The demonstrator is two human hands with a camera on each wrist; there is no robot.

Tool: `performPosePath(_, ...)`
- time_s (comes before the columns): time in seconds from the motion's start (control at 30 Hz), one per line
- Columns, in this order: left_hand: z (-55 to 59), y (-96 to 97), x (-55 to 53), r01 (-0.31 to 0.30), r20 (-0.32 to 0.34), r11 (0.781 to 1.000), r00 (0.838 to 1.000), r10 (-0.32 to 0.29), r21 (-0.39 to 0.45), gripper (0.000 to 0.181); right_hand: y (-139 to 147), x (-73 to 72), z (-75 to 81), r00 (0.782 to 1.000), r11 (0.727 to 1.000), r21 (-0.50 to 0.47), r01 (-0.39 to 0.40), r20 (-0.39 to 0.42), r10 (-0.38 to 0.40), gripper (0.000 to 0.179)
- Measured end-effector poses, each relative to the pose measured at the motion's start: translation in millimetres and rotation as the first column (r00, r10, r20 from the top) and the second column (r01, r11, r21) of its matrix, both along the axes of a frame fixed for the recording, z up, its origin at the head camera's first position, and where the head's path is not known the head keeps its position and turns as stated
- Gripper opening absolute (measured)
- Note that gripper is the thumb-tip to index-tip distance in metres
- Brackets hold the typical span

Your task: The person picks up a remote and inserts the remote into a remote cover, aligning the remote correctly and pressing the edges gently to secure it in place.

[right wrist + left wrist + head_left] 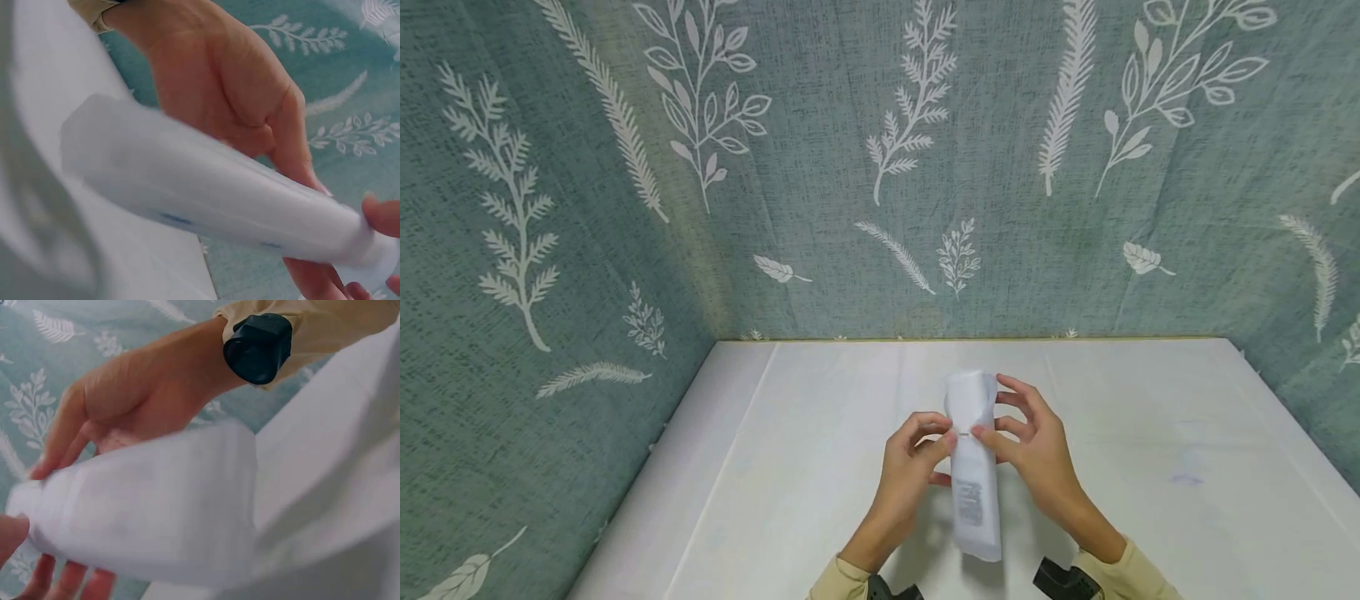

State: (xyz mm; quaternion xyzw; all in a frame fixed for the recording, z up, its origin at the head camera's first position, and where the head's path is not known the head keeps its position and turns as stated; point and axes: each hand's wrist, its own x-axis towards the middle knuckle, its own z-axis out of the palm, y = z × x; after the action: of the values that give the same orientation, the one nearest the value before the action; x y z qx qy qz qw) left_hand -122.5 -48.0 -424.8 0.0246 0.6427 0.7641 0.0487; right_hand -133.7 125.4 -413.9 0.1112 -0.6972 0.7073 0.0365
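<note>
A long white wrapped bundle (976,467) stands between my two hands above the table, narrowed at a waist in its upper half. A block of grey print (968,504) marks its lower front. My left hand (906,458) grips the left side, thumb at the waist. From the right, my right hand (1037,450) holds it with the thumb on the front and fingers along the far edge. The left wrist view has the wide end of the bundle (156,506) blurred. In the right wrist view, small blue marks show on the bundle (206,187). Its contents are hidden.
A white table (820,467) spreads below the hands, with faint creases and a pale purple stain at the right. Green cloth (820,167) with white leaf patterns hangs behind it and at both sides. Black devices (1063,579) are strapped at the wrists.
</note>
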Motion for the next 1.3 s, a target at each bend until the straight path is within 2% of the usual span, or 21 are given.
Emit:
performPosePath(0.13, 1.5, -1.6, -2.0, -0.018, -0.037, 1.0, 0.999, 0.018, -0.009, 0.025, 1, -2.2, 0.4, 1.0, 1.0, -0.01, -0.013, 0.002, 0.013, 0.062)
performPosePath(0.23, 1.5, -3.0, -3.9, -0.007, -0.063, 1.0, 0.998, 0.006, -0.016, 0.031, 1, -3.4, 0.8, 0.999, 0.999, -0.03, -0.029, 0.02, 0.03, 0.059)
performPosePath(0.4, 2.1, -4.8, -6.5, 0.007, -0.102, 1.0, 0.995, -0.009, -0.018, 0.04, 0, -6.2, 4.1, 0.998, 1.0, -0.018, -0.006, 0.066, 0.007, 0.051)
performPosePath(0.5, 2.7, -5.2, -8.7, -0.009, -0.114, 1.0, 0.993, 0.01, 0.01, 0.034, -1, -8.5, 6.9, 0.996, 1.0, 0.003, -0.005, 0.093, 0.005, 0.05)
performPosePath(0.7, 4.3, -4.9, -12.0, -0.042, -0.103, 0.996, 0.993, 0.05, 0.078, 0.015, -2, -10.6, 8.2, 0.993, 0.997, 0.058, -0.047, 0.114, 0.04, 0.048)
performPosePath(0.97, 12.2, -4.1, -13.7, -0.104, -0.064, 0.99, 0.992, 0.11, 0.096, 0.012, -3, -11.7, 9.6, 0.996, 0.995, 0.073, -0.072, 0.054, 0.068, 0.046)
performPosePath(1.07, 12.7, -3.7, -14.6, -0.112, -0.048, 0.991, 0.992, 0.115, 0.069, 0.016, -3, -12.0, 6.9, 0.997, 0.993, 0.091, -0.069, 0.038, 0.066, 0.047)
performPosePath(1.2, 12.2, -3.8, -15.4, -0.102, -0.04, 0.995, 0.994, 0.102, 0.018, 0.034, -3, -12.4, 2.2, 0.996, 0.989, 0.12, -0.087, 0.024, 0.085, 0.051)
performPosePath(1.3, 11.1, -4.6, -16.0, -0.109, -0.045, 0.994, 0.993, 0.109, 0.002, 0.045, -1, -11.9, -1.8, 0.994, 0.99, 0.088, -0.113, 0.004, 0.113, 0.049)
